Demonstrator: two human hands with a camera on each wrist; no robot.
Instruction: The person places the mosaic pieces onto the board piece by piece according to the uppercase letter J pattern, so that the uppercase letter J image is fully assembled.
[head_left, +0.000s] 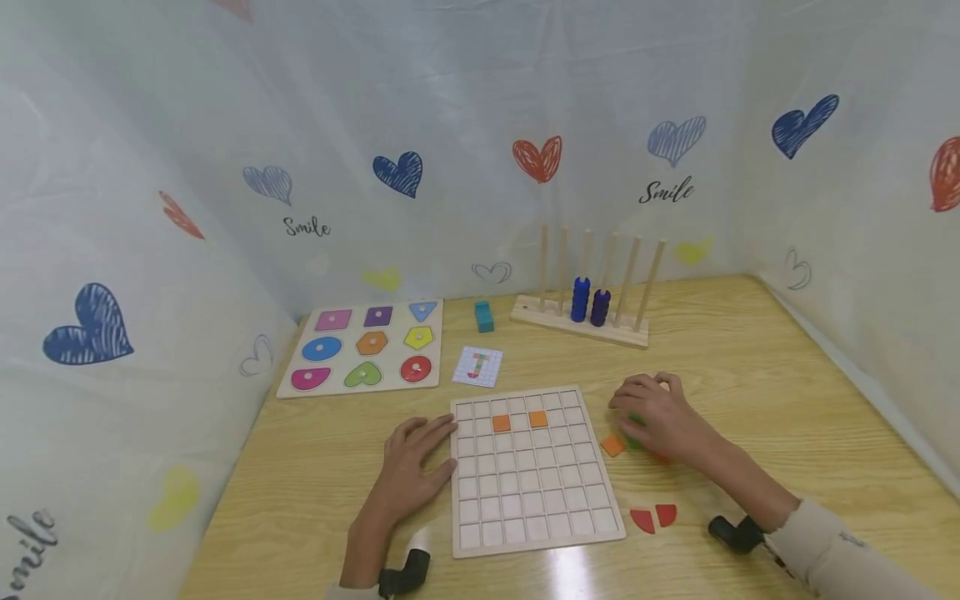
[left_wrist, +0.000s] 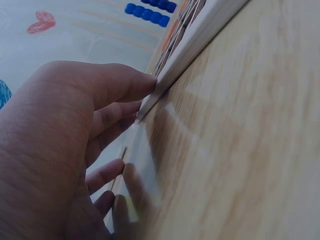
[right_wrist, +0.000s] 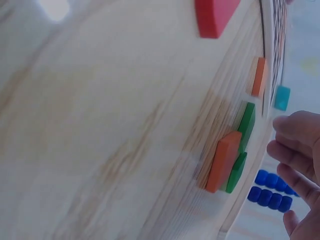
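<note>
My left hand (head_left: 411, 471) touches the left edge of a wooden grid board (head_left: 517, 483) with thumb and fingertips, its fingers fairly straight. Two orange square tiles (head_left: 501, 423) sit in the board's upper cells. To the right of the board, my right hand (head_left: 660, 417) is held over several loose tiles, fingers loosely bent. The right wrist view shows nothing between those fingers. Below them lie two green tiles (right_wrist: 246, 122) against an orange-red tile (right_wrist: 223, 161). Another orange square (head_left: 612, 445) lies by the board's edge. Nearer me are two red quarter-round pieces (head_left: 642, 521).
A pattern card (head_left: 477, 367) lies behind the board. A shape puzzle board (head_left: 397, 367) stands back left, with a teal block (head_left: 483, 317) beside it. At the back, a peg rack (head_left: 630, 335) carries blue beads (head_left: 581, 300) on two pegs. Curtains enclose the table.
</note>
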